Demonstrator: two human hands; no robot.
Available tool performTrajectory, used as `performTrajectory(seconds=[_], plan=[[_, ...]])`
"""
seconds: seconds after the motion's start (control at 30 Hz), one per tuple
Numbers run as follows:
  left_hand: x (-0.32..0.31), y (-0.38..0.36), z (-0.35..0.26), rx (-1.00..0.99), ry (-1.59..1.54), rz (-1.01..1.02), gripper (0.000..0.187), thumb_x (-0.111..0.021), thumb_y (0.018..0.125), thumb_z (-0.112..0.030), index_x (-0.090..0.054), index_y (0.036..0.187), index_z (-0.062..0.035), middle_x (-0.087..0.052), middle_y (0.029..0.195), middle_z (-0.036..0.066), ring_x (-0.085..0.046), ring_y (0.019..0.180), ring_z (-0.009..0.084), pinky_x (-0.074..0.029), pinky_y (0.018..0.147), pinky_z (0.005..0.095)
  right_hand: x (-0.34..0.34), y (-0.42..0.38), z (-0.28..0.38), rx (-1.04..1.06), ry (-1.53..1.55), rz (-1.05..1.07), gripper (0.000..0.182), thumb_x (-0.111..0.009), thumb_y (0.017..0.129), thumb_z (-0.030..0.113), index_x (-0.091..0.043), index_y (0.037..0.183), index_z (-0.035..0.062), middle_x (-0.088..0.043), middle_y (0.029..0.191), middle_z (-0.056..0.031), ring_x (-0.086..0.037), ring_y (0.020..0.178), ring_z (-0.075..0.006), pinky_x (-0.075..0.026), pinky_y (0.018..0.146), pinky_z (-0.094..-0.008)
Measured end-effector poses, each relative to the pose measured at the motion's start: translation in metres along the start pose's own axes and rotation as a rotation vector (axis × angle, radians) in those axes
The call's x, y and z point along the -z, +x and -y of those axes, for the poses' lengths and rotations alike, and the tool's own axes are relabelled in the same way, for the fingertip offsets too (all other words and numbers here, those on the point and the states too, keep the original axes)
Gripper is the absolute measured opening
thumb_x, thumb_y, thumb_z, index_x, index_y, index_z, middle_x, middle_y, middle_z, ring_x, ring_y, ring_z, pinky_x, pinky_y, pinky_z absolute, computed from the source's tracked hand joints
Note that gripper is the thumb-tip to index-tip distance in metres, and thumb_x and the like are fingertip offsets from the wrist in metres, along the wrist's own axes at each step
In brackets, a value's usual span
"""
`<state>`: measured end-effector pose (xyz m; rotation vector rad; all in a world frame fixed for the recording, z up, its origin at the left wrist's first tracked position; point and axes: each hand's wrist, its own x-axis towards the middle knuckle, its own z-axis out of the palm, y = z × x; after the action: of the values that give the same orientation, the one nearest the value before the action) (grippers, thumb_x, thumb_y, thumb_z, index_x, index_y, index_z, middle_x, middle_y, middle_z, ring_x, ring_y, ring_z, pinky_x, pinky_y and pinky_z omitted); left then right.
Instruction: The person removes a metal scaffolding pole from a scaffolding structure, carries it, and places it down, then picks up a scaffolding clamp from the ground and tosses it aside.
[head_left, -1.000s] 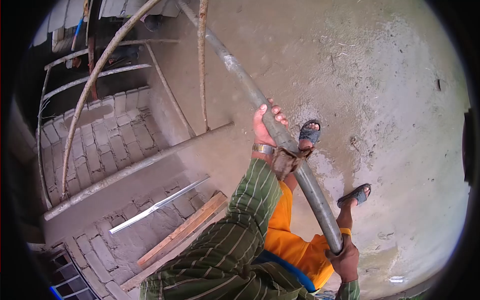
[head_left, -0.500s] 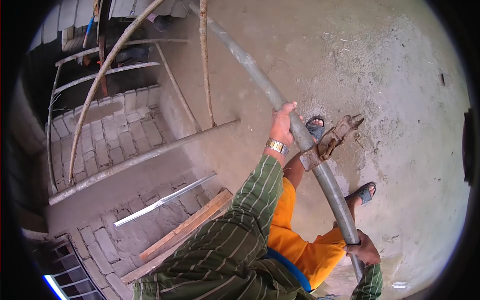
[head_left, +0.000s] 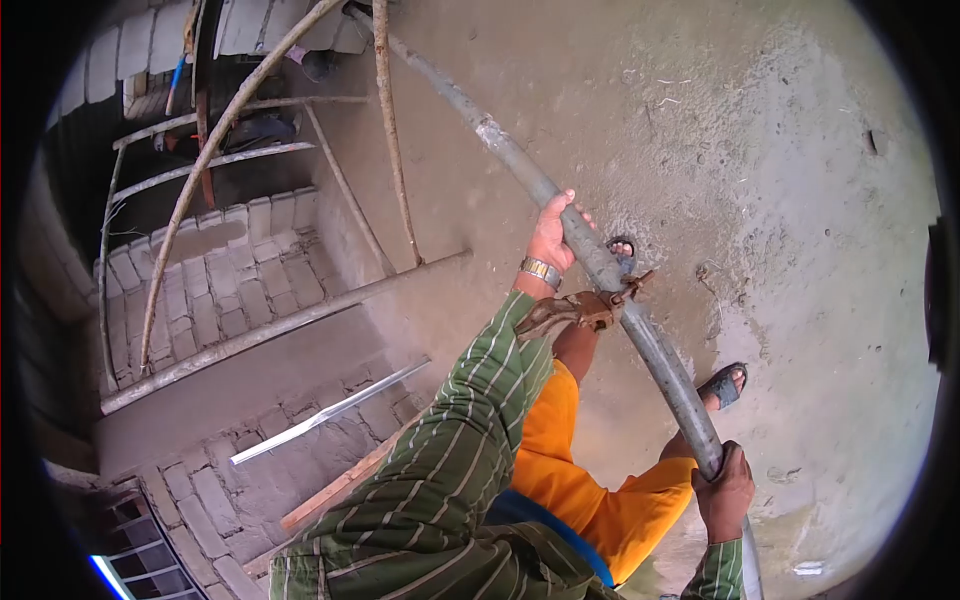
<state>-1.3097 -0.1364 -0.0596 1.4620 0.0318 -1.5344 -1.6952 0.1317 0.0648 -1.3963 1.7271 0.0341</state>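
A long grey metal pipe [head_left: 668, 372] runs slantwise from the top of the view down to the lower right. My left hand [head_left: 555, 235], with a metal watch at its wrist, grips the pipe near its middle, the thumb showing along the near side. Lower down, my right hand [head_left: 726, 490] is wrapped round the same pipe. Between the two hands a rusty scaffold clamp [head_left: 590, 312] sits on the pipe. Its open arm points left, over my left sleeve, and a bolt sticks out on the right.
Wooden poles [head_left: 235, 110] form a frame at the left above a brick floor area [head_left: 215, 285]. A silvery strip [head_left: 330, 410] and a wooden plank [head_left: 345, 488] lie lower left. My sandalled feet stand on the rough, damp-looking concrete floor [head_left: 800, 250]. Part of another person appears at the top left.
The clamp has swung round the pipe from the right side to the left. Both hands keep hold of the pipe; the right hand has turned and now sits slightly higher.
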Motion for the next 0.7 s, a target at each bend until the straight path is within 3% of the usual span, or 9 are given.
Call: performTrajectory(seconds=[0.2,0.23,0.33,0.37,0.5,0.6,0.7], plan=[[0.002,-0.014,0.005,0.018,-0.041,0.039,0.023,-0.069,0.081,-0.024,-0.051,0.087,-0.0099,-0.054,0.075,0.005,-0.058,0.068,0.0214,-0.052,0.065,0.0395,0.020,0.009,0.002,-0.098,0.244,0.244,0.052,-0.078,0.061,0.015,-0.050,0.105,0.0069,-0.061,0.087,-0.0163,-0.059,0.080,-0.0391,-0.048,0.070,-0.0409],[0.007,-0.007,0.007,0.043,-0.076,0.071,0.022,-0.068,0.081,-0.024,-0.051,0.086,-0.0101,-0.054,0.075,0.005,-0.058,0.068,0.0212,-0.052,0.065,0.0396,0.023,0.013,-0.001,-0.113,0.289,0.309,0.053,-0.081,0.063,0.015,-0.052,0.106,0.0051,-0.062,0.085,-0.0119,-0.062,0.076,-0.0311,-0.049,0.070,-0.0358],[0.019,-0.001,0.014,0.085,-0.130,0.113,0.019,-0.066,0.082,-0.022,-0.051,0.086,-0.0103,-0.054,0.075,0.004,-0.057,0.070,0.0212,-0.051,0.069,0.0396,0.008,0.038,-0.028,-0.325,0.799,0.749,0.049,-0.081,0.066,0.013,-0.054,0.106,0.0024,-0.060,0.082,-0.0044,-0.059,0.072,-0.0177,-0.048,0.067,-0.0306],[0.023,-0.001,0.014,0.111,-0.149,0.122,0.018,-0.065,0.083,-0.022,-0.051,0.086,-0.0102,-0.054,0.075,0.004,-0.057,0.071,0.0212,-0.051,0.069,0.0395,0.007,0.040,-0.032,-0.423,0.831,0.849,0.043,-0.082,0.069,0.011,-0.056,0.102,0.0007,-0.056,0.081,0.0003,-0.052,0.072,-0.0096,-0.047,0.066,-0.0265],[0.031,-0.012,0.015,0.069,-0.147,0.114,0.019,-0.065,0.084,-0.023,-0.052,0.087,-0.0090,-0.055,0.078,0.004,-0.056,0.073,0.0216,-0.051,0.071,0.0388,-0.012,0.026,-0.022,-0.445,0.778,0.742,0.038,-0.083,0.066,0.011,-0.059,0.093,0.0011,-0.056,0.078,0.0003,-0.051,0.069,-0.0091,-0.045,0.063,-0.0255],[0.040,-0.017,0.003,0.185,-0.076,0.172,0.018,-0.064,0.088,-0.024,-0.053,0.090,-0.0097,-0.058,0.084,0.003,-0.059,0.080,0.0218,-0.052,0.077,0.0400,-0.018,0.014,-0.021,-0.391,0.647,0.631,0.039,-0.084,0.063,0.012,-0.059,0.091,0.0008,-0.057,0.076,-0.0002,-0.050,0.068,-0.0092,-0.045,0.062,-0.0265],[0.039,-0.028,-0.026,0.185,0.222,0.207,0.018,-0.064,0.090,-0.025,-0.054,0.093,-0.0111,-0.059,0.090,0.003,-0.062,0.088,0.0212,-0.052,0.083,0.0396,-0.016,0.009,-0.021,-0.291,0.522,0.503,0.042,-0.084,0.061,0.017,-0.058,0.090,0.0006,-0.060,0.074,-0.0056,-0.055,0.067,-0.0139,-0.047,0.062,-0.0306]])
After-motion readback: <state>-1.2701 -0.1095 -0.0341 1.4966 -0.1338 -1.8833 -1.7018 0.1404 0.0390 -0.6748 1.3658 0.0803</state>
